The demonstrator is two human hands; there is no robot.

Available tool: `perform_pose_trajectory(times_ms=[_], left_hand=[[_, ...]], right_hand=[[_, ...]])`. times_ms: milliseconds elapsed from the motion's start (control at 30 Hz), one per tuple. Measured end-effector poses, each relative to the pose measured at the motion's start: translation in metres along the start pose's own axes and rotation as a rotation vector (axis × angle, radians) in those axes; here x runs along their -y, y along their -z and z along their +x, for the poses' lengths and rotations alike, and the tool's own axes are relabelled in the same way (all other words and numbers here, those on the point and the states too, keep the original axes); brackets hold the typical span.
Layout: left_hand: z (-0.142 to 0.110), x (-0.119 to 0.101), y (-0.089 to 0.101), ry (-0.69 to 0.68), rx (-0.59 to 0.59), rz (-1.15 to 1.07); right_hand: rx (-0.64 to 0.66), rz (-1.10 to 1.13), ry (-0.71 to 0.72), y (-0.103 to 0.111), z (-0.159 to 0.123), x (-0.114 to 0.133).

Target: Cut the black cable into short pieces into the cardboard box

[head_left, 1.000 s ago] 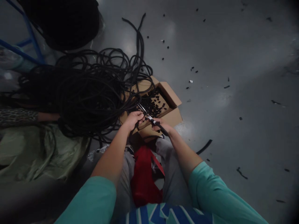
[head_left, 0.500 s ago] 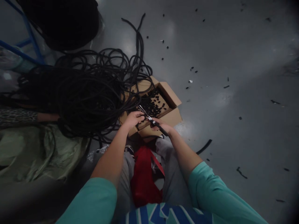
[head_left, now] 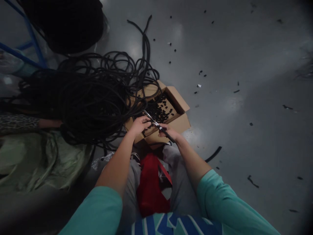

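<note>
My right hand (head_left: 170,132) grips the black handles of a pair of scissors (head_left: 153,121), whose blades point up-left over an open cardboard box (head_left: 182,122). My left hand (head_left: 139,124) is closed in a pinch beside the blades, holding the end of a black tube that runs out of the big tangled coil of black tubing (head_left: 93,94). Several short black cut pieces (head_left: 160,111) lie inside the box. Both hands hover just above the box's near edge.
A grey floor (head_left: 244,65) strewn with small black offcuts stretches to the right. Green sacking (head_left: 41,160) lies at left, another person's patterned sleeve and arm (head_left: 26,122) above it. A blue frame (head_left: 26,42) and dark bundle stand top left. Red fabric (head_left: 150,186) lies between my knees.
The scissors and both hands have barely shifted; the blades stay at the tube end over the box.
</note>
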State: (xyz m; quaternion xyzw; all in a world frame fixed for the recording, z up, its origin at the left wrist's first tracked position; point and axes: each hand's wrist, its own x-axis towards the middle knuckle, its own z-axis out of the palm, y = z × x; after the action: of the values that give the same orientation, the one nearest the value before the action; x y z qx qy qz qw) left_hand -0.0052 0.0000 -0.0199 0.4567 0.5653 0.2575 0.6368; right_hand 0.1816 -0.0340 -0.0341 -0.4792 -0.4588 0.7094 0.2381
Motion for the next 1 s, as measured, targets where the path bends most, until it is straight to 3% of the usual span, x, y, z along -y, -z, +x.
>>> perform_pose_trajectory(times_ms=[233, 567, 700, 1000], left_hand=[[-0.0031, -0.0061, -0.0009, 0.075, 0.009, -0.11], [-0.0041, -0.0084, -0.0015, 0.097, -0.012, -0.081], [-0.0032, -0.0076, 0.0003, 0.035, -0.015, -0.071], [-0.0022, -0.0104, 0.0064, -0.013, -0.087, -0.113]], right_hand=[[0.064, 0.101, -0.062, 0.0007, -0.0004, -0.0001], [0.16, 0.185, -0.068, 0.0025, -0.0047, 0.0051], [0.227, 0.22, -0.066, 0.0061, -0.0043, 0.0048], [0.177, 0.143, -0.062, 0.0076, -0.0045, 0.0006]])
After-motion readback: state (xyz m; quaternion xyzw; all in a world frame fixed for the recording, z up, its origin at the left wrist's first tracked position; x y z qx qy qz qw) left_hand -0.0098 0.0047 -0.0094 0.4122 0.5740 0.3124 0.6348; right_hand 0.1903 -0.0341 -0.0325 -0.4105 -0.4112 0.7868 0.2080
